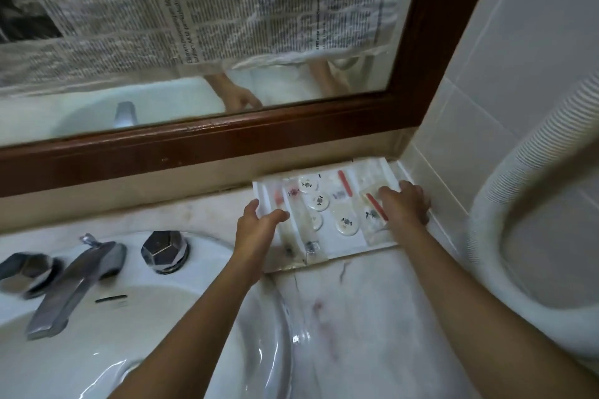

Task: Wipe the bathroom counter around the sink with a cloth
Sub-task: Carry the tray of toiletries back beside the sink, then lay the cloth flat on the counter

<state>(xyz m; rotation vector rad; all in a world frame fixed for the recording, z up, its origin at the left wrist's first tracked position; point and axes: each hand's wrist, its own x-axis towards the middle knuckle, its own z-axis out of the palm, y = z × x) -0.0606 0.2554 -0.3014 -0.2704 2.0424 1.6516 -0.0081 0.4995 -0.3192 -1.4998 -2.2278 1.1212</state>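
Note:
A white amenity tray [334, 240] with several round soaps and sealed packets sits on the marble counter [363, 308] in the back right corner. My left hand [256, 223] grips the tray's left edge, thumb over the rim. My right hand [405, 204] holds its right edge, fingers resting on a packet with a red strip. The white sink [162, 317] lies to the left under my left forearm. No cloth is in view.
A chrome faucet [71, 285] with two faceted knobs [165, 251] stands on the sink's rear. A wood-framed mirror [227, 136], partly covered with newspaper, runs along the back. A white ribbed hose [499, 172] curves down the tiled wall at right.

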